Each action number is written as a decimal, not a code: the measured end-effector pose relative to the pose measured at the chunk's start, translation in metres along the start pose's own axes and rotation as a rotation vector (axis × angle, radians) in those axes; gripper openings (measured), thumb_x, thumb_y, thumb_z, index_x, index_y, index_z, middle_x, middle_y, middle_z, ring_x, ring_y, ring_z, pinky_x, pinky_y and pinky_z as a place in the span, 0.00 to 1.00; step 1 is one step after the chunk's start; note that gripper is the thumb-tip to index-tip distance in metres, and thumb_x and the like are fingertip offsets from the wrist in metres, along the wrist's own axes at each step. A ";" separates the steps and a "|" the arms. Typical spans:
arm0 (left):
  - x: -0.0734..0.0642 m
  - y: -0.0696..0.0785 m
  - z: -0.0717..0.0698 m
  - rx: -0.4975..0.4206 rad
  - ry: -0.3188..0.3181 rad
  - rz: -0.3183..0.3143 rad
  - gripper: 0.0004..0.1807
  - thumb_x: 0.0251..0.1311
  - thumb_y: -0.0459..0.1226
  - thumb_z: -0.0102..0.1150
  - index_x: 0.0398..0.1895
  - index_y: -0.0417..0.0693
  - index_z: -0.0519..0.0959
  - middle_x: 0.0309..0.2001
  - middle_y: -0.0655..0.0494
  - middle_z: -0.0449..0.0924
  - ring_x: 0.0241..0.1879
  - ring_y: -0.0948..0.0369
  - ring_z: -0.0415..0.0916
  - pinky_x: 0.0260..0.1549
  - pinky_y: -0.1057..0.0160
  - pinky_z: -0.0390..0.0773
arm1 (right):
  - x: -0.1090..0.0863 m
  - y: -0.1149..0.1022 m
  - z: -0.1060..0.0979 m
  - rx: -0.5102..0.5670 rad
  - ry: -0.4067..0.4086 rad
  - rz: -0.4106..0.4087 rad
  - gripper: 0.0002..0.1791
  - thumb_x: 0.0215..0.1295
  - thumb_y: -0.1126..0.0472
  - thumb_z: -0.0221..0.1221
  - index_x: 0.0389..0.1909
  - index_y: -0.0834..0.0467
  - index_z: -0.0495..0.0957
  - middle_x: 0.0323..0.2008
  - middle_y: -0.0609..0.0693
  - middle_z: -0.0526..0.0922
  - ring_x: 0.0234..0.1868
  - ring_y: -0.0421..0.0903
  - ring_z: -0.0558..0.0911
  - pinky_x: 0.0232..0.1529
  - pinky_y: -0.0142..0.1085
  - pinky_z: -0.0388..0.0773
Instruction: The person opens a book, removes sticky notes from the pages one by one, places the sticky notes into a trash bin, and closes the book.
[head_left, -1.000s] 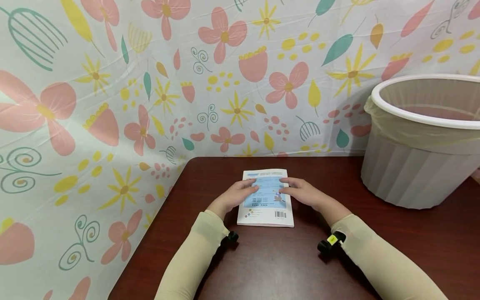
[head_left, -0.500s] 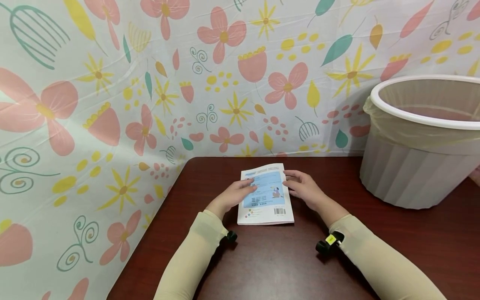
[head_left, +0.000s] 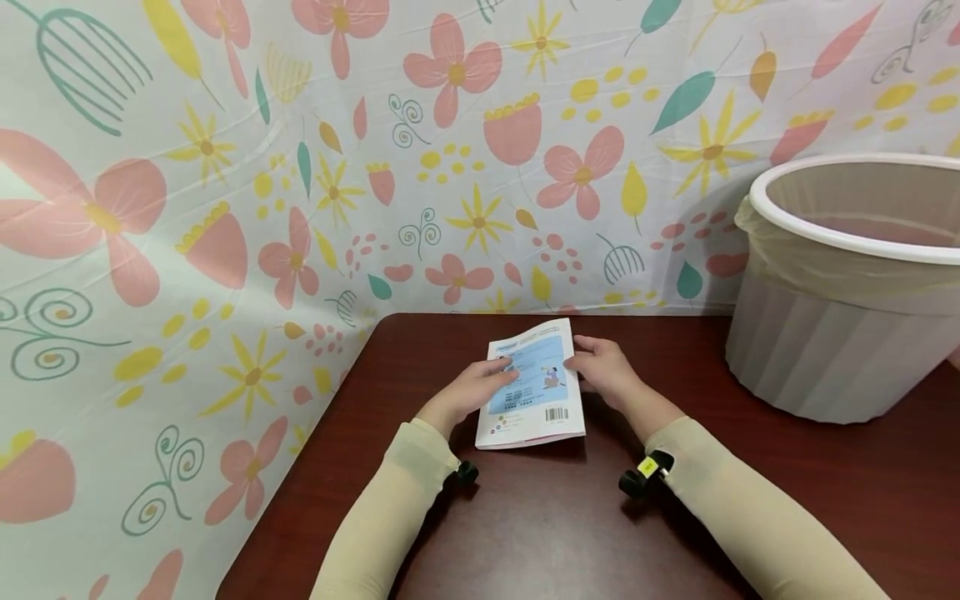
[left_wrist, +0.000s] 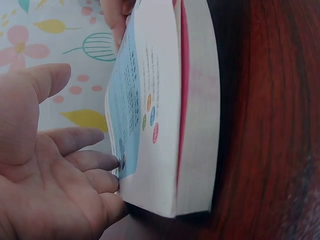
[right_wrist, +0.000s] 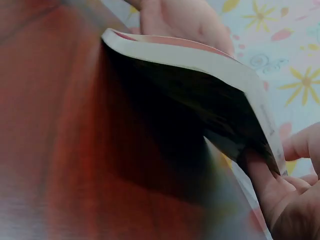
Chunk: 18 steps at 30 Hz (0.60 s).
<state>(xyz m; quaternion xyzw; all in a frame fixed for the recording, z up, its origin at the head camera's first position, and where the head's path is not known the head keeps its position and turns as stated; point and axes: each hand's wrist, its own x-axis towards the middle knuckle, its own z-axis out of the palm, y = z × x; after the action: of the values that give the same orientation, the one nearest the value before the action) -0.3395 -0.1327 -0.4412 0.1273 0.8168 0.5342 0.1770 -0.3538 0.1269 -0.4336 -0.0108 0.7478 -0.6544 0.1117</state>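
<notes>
A paperback book (head_left: 531, 417) with a white and blue printed cover and a barcode lies ahead of me, its right side raised off the table. My right hand (head_left: 611, 375) grips the right edge, thumb on the cover. In the right wrist view, the fingers (right_wrist: 265, 185) reach under the book's dark underside. At the left edge is my left hand (head_left: 472, 387), its thumb and fingers extended. The left wrist view shows those fingertips touching the book's side, with the thumb (left_wrist: 55, 80) apart from it. Thick page edges and a pink inner sheet show there.
A dark red-brown wooden table (head_left: 540, 517) lies beneath. To the right stands a grey ribbed trash bin (head_left: 832, 350) with a white rim and a plastic liner. A flower-patterned cloth (head_left: 480, 167) hangs behind and along the left.
My right hand has moved from lying over the cover to gripping the right edge. That side of the book has risen, tilting it to the left. The left hand has stayed nearly still.
</notes>
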 end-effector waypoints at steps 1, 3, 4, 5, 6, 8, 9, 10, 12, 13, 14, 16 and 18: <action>0.000 0.000 0.000 0.005 0.004 0.002 0.38 0.73 0.57 0.54 0.80 0.52 0.62 0.80 0.55 0.60 0.79 0.54 0.57 0.76 0.47 0.61 | 0.002 -0.001 0.000 -0.008 0.000 0.005 0.39 0.72 0.64 0.56 0.81 0.64 0.53 0.68 0.68 0.75 0.45 0.44 0.87 0.44 0.40 0.88; 0.000 0.000 -0.001 0.008 0.007 0.001 0.37 0.74 0.56 0.54 0.80 0.51 0.62 0.80 0.55 0.60 0.80 0.54 0.57 0.77 0.47 0.60 | 0.006 -0.003 0.002 -0.034 -0.008 0.019 0.38 0.72 0.63 0.58 0.80 0.64 0.56 0.63 0.68 0.79 0.42 0.44 0.88 0.42 0.41 0.88; 0.000 0.000 -0.002 0.013 0.009 0.001 0.37 0.74 0.56 0.53 0.80 0.51 0.62 0.81 0.55 0.59 0.80 0.53 0.56 0.77 0.47 0.60 | 0.008 -0.003 0.004 -0.059 -0.016 0.024 0.37 0.72 0.63 0.58 0.79 0.63 0.58 0.61 0.68 0.81 0.40 0.45 0.89 0.41 0.42 0.88; -0.001 0.000 -0.003 0.017 0.010 0.002 0.37 0.74 0.56 0.53 0.80 0.50 0.62 0.81 0.55 0.58 0.80 0.53 0.55 0.77 0.46 0.59 | 0.009 -0.004 0.005 -0.088 -0.028 0.026 0.37 0.72 0.62 0.59 0.79 0.62 0.59 0.59 0.67 0.83 0.39 0.45 0.89 0.40 0.43 0.89; -0.001 0.000 -0.004 0.024 0.012 0.002 0.37 0.74 0.56 0.53 0.80 0.49 0.62 0.81 0.54 0.58 0.81 0.52 0.54 0.77 0.46 0.59 | 0.011 -0.004 0.007 -0.124 -0.044 0.022 0.36 0.72 0.62 0.58 0.78 0.63 0.59 0.56 0.67 0.84 0.37 0.46 0.90 0.39 0.44 0.89; -0.001 0.000 -0.005 0.033 0.013 0.000 0.38 0.74 0.56 0.53 0.80 0.48 0.62 0.81 0.53 0.58 0.81 0.51 0.54 0.77 0.45 0.59 | 0.014 -0.003 0.009 -0.195 -0.061 0.011 0.37 0.72 0.62 0.58 0.78 0.63 0.58 0.52 0.67 0.85 0.34 0.47 0.90 0.35 0.44 0.89; -0.002 0.000 -0.005 0.040 0.014 0.000 0.38 0.74 0.57 0.53 0.80 0.48 0.62 0.81 0.53 0.57 0.81 0.51 0.53 0.77 0.45 0.59 | 0.014 -0.002 0.010 -0.237 -0.066 0.004 0.37 0.72 0.62 0.58 0.79 0.63 0.57 0.51 0.67 0.85 0.33 0.47 0.89 0.33 0.45 0.88; -0.002 0.000 -0.005 0.042 0.014 0.001 0.38 0.74 0.57 0.53 0.79 0.47 0.62 0.81 0.52 0.57 0.81 0.50 0.53 0.77 0.44 0.59 | 0.015 -0.002 0.011 -0.275 -0.069 -0.004 0.38 0.72 0.62 0.58 0.79 0.63 0.55 0.50 0.67 0.84 0.31 0.48 0.89 0.31 0.45 0.88; -0.002 0.001 -0.005 0.047 0.010 0.003 0.39 0.74 0.57 0.53 0.80 0.47 0.62 0.81 0.51 0.57 0.81 0.50 0.54 0.77 0.44 0.59 | 0.016 0.000 0.010 -0.346 -0.065 -0.010 0.39 0.72 0.62 0.58 0.79 0.64 0.53 0.48 0.67 0.83 0.28 0.47 0.87 0.27 0.44 0.86; -0.003 0.001 -0.005 0.047 0.006 0.004 0.39 0.74 0.57 0.53 0.80 0.47 0.62 0.81 0.51 0.57 0.81 0.49 0.54 0.77 0.43 0.59 | 0.016 0.000 0.009 -0.371 -0.062 -0.006 0.39 0.72 0.62 0.58 0.78 0.64 0.53 0.48 0.67 0.82 0.27 0.47 0.87 0.25 0.43 0.85; -0.003 0.001 -0.005 0.047 0.002 0.005 0.39 0.74 0.57 0.53 0.80 0.48 0.62 0.82 0.52 0.57 0.81 0.49 0.54 0.77 0.43 0.59 | 0.017 0.001 0.008 -0.398 -0.059 -0.003 0.38 0.71 0.62 0.58 0.78 0.63 0.53 0.47 0.66 0.82 0.25 0.47 0.86 0.23 0.42 0.83; -0.003 0.000 -0.005 0.040 -0.006 0.005 0.38 0.74 0.57 0.52 0.80 0.49 0.62 0.82 0.52 0.57 0.81 0.49 0.55 0.77 0.43 0.59 | 0.017 0.003 0.006 -0.431 -0.059 0.003 0.37 0.71 0.62 0.58 0.77 0.64 0.54 0.45 0.66 0.82 0.23 0.47 0.84 0.19 0.40 0.80; -0.003 0.000 -0.004 0.029 -0.013 0.004 0.38 0.75 0.57 0.51 0.80 0.49 0.61 0.82 0.53 0.57 0.80 0.49 0.56 0.77 0.43 0.59 | 0.016 0.004 0.005 -0.440 -0.064 0.008 0.36 0.72 0.62 0.57 0.76 0.64 0.54 0.44 0.65 0.81 0.21 0.47 0.83 0.17 0.39 0.77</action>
<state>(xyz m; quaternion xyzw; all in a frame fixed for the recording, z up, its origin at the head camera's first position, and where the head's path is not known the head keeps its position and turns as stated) -0.3390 -0.1372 -0.4391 0.1352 0.8230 0.5218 0.1794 -0.3683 0.1203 -0.4407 -0.0529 0.8687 -0.4743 0.1328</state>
